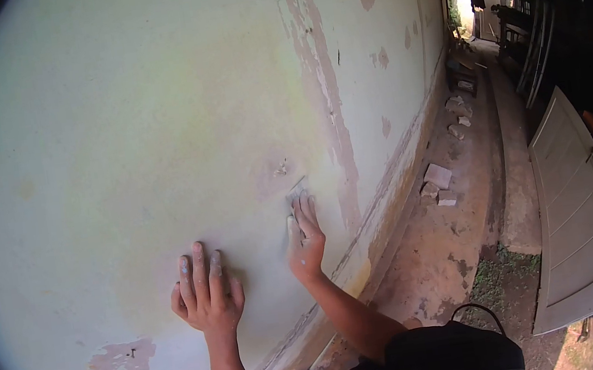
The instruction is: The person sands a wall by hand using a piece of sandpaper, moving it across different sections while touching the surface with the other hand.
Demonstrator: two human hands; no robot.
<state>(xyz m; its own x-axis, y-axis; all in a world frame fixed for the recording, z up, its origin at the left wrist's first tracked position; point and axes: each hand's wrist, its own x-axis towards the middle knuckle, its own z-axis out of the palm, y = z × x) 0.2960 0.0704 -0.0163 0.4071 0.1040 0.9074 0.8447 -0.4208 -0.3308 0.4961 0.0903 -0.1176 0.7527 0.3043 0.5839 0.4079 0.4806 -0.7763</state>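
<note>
My left hand (207, 294) lies against the pale, yellowish-green wall (120, 156), its fingers spread and dusted with white. To its right, my right hand (307, 247) is closed around a small putty knife (298, 188). The thin blade edge shows above my fingertips at the wall surface, while the handle is hidden in my grip. Just above the blade is a rough pinkish patch (276, 173) with chipped marks in it. Another bare patch (121, 361), where paint has come off, lies low to the left of my left hand.
A long peeled strip (330, 98) runs up the wall on the right. Broken white blocks (438, 177) and rubble (456, 131) lie on the walkway along the wall base. A pale panelled door (575, 223) stands at the right, near green weeds (499, 270).
</note>
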